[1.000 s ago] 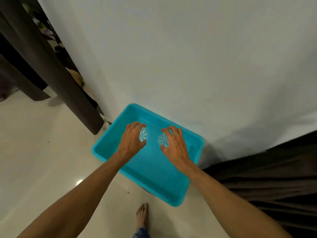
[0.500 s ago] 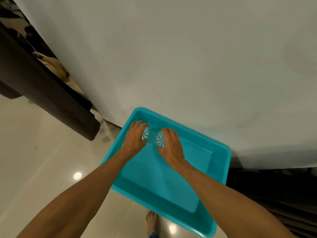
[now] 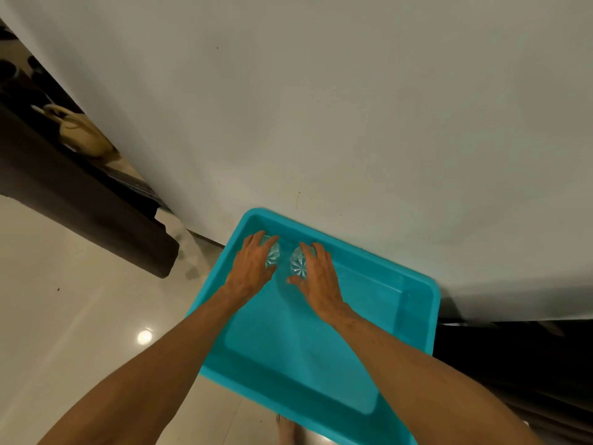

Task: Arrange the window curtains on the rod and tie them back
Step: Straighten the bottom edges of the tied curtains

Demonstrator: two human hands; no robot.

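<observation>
Reaching into that turquoise rectangular plastic tray (image 3: 308, 358), why use both hands at once?

Each has its own piece. The left hand (image 3: 253, 268) is curled over one clear cut-glass knob (image 3: 273, 253), with its fingers wrapped round the far side. The right hand (image 3: 321, 277) cups a second faceted glass knob (image 3: 297, 263) the same way, thumb on the near side. The two knobs are just beside each other at the tray's far end, near the plain white wall (image 3: 353, 107). I cannot tell whether they rest on the tray bottom or are lifted off it.

What are they for?

My guess is end caps for the rod, or tie-back knobs (only the star-cut faces show, so I cannot say which). Glass is slippery and chips easily. That would explain a full grip rather than a fingertip pinch, and a walled tray on the glossy cream floor tiles (image 3: 80, 316) to keep them from rolling away.

And the curtains?

Not in hand. A dark brown curtain panel (image 3: 80, 207) hangs at the left, its lower end near the floor. More dark brown fabric (image 3: 513, 364) lies at the lower right, past the tray's corner. No rod is in view, and nothing is tied back yet.

So it's an early step?

I'd judge so, with the hardware being fetched first. The next move calls for lifting both knobs over the tray wall without knocking them together. A bare foot (image 3: 285, 428) stands right at the tray's near edge, so a dropped knob could land on it.
</observation>
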